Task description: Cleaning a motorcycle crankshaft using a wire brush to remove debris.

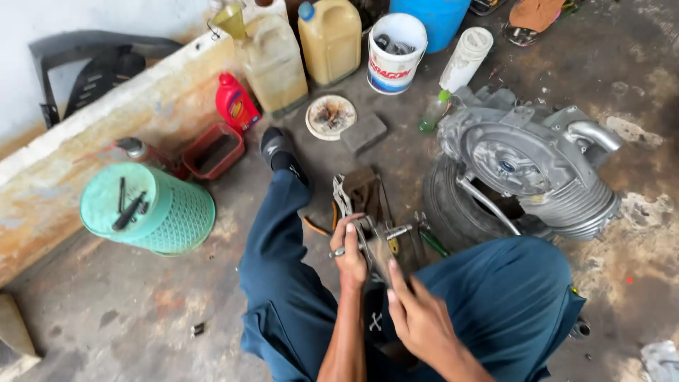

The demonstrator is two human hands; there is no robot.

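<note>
Held a small metal part [377, 237] between both hands, low between the knees, close to the eyes for a good look. Left hand [349, 251], with a ring on one finger, wrapped around the part's left side, fingers curled shut on it. Right hand [419, 318] came up from below, with one long finger pressed against the part's underside to keep it steady; cannot tell how the other fingers sat. Sat on the floor [127, 311], legs in blue trousers [283, 283] spread wide to make room for the work. Just past the hands, lay a heap of tools [364, 191] on the floor, near enough to grab. To the right, rested a big grey engine [530, 166] on an old tyre [453, 209], likely to stop it from rolling. Farther off, stood a green basket [152, 209] upside down with bits on top, a red bottle [237, 105], yellowish jugs [331, 39] and a white bucket [396, 53].
</note>
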